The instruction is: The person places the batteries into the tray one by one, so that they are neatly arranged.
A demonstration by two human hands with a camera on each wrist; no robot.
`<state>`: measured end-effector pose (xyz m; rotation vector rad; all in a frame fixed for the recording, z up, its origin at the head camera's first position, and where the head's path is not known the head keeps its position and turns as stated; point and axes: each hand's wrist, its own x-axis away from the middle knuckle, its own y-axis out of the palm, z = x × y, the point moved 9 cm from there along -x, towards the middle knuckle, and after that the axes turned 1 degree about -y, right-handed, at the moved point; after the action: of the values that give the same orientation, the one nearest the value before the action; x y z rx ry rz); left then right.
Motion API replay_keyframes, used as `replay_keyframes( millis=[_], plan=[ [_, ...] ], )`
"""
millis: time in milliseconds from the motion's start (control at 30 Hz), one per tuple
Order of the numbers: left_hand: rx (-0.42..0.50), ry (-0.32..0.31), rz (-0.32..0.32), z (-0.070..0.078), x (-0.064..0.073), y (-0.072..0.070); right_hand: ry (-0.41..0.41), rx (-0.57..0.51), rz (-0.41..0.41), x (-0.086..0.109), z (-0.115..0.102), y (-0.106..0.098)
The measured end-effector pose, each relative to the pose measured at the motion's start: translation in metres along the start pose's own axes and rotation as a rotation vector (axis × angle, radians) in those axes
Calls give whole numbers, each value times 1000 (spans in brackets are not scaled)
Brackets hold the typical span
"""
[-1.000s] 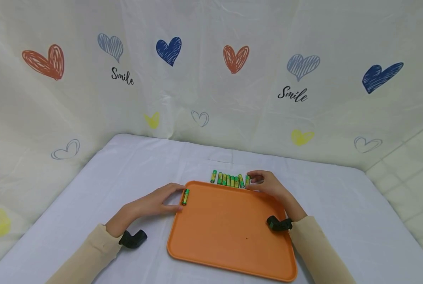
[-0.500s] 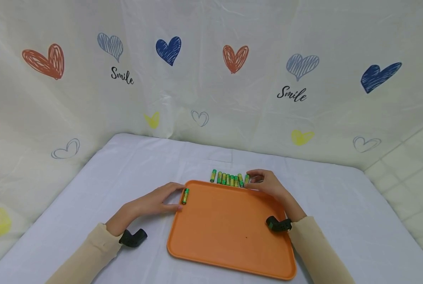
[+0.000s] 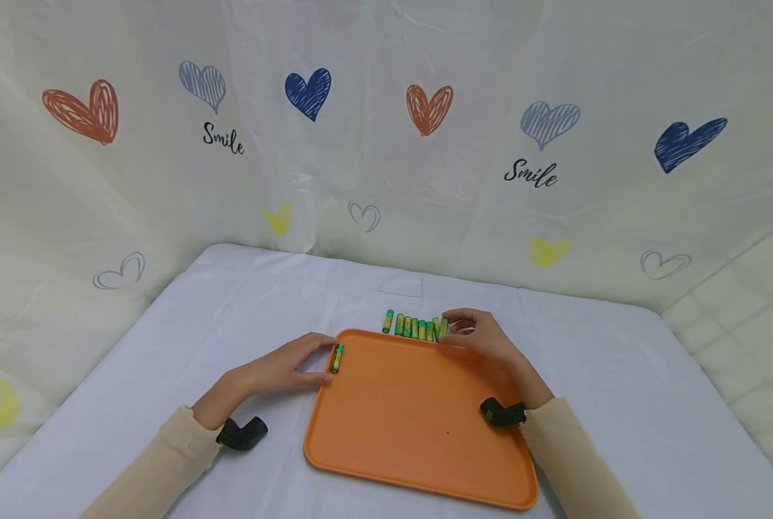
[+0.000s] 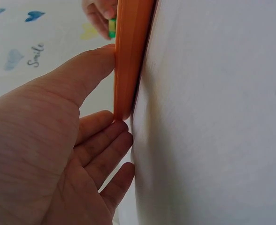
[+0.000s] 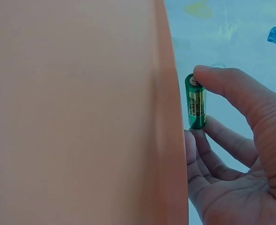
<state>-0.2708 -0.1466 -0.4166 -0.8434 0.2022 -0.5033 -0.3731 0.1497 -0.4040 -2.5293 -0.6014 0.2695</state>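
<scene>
In the head view a green and yellow battery (image 3: 443, 326) stands at the right end of a row of batteries (image 3: 414, 328) behind the orange tray (image 3: 419, 425). My right hand (image 3: 480, 337) pinches it by its ends; in the right wrist view the thumb is on the top end of the battery (image 5: 196, 104), a finger under the other. My left hand (image 3: 289, 365) rests at the tray's left edge, thumb and fingers spread, with the fingertips touching the rim (image 4: 128, 56). Inside that edge lies a single battery (image 3: 337, 358).
The tray lies on a white cloth-covered table (image 3: 263, 295). One battery (image 3: 388, 321) at the row's left end sits slightly apart from the others. Behind the table hangs a white curtain (image 3: 373, 166) printed with hearts.
My right hand has moved slightly left with its battery, narrowing the gap to the neighbouring one in the row. The left hand and the tray look unmoved.
</scene>
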Motion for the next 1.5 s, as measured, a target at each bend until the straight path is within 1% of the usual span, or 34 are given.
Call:
replay_keyframes(
  millis=[200,433,667,1033,1067,1167,1233,1300,1400,1500],
  plan=[
    [11,-6,-2,-1,0,-1,7,-12,-3,-4,-6,10],
    [6,5,-4,1,0,0,-17,-31,-32,-4,-19,21],
    [8,7,-6,2,-1,0,-23,-80,-52,-4,-31,34],
    [-2,14,-7,-1,-2,1,-86,-42,-93,-5,-53,57],
    [-2,15,-5,-1,-2,1,-88,-45,-95,-5,-55,59],
    [0,17,-3,-1,-2,1,-75,-61,-108,-1,-72,64],
    [1,17,-3,0,-2,0,-72,-65,-115,-1,-75,68],
    [2,18,-3,0,-2,0,-66,-58,-115,-2,-77,71],
    [1,14,-2,-1,-2,0,-85,-46,-111,-7,-68,77],
    [-3,0,-5,-3,-3,2,-103,-49,-118,-8,-70,83]
  ],
)
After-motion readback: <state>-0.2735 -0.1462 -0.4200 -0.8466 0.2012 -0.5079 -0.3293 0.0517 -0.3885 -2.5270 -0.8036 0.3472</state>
